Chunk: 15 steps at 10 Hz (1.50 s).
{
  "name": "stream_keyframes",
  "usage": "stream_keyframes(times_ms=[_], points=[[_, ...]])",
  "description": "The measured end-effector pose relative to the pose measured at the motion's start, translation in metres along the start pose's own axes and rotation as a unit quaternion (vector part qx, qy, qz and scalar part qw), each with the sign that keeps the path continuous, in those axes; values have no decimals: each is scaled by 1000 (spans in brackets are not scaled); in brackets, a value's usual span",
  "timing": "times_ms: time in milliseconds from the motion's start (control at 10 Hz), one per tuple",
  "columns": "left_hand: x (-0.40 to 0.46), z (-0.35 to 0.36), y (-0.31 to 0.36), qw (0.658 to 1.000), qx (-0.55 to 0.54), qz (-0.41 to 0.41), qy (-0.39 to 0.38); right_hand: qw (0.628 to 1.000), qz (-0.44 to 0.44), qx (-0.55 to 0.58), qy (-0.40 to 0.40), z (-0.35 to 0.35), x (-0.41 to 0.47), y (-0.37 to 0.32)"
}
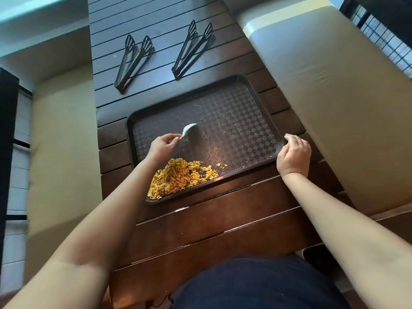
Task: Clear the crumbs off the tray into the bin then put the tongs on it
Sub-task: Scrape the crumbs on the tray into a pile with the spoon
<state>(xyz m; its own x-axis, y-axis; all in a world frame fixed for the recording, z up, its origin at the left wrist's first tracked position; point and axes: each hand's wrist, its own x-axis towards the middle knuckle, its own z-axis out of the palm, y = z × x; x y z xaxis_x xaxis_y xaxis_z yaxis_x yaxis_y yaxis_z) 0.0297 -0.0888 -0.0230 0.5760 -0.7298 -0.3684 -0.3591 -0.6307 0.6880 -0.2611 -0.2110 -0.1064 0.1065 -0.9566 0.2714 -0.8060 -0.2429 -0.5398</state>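
Orange crumbs (178, 177) on dark tray (243, 103)

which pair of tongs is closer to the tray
The right-hand tongs: their hinge end lies just beyond the tray's far rim, while the left tongs sit farther off.

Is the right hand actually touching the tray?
Touching. The head view shows the right hand with fingers curled over the tray's right rim, no gap visible.
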Motion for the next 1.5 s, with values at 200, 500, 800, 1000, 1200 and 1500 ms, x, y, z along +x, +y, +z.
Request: stream_keyframes(times_ms=[200,500,800,1000,1200,1500], points=[[-20,0,-5,986,45,4,-162,1000,-1,1,3,0,0,-1],[-18,8,17,975,46,48,-213,1000,-1,2,6,1,1,1],[-7,-6,20,929,233,17,-288,1000,0,6,8,1,1,-1],[-3,-20,16,949,166,22,-266,1000,0,4,10,0,1,0],[-6,-2,15,955,168,34,-243,1000,-3,5,11,0,0,0],[-13,-9,16,944,198,33,-261,1000,-5,1,10,0,0,1]])
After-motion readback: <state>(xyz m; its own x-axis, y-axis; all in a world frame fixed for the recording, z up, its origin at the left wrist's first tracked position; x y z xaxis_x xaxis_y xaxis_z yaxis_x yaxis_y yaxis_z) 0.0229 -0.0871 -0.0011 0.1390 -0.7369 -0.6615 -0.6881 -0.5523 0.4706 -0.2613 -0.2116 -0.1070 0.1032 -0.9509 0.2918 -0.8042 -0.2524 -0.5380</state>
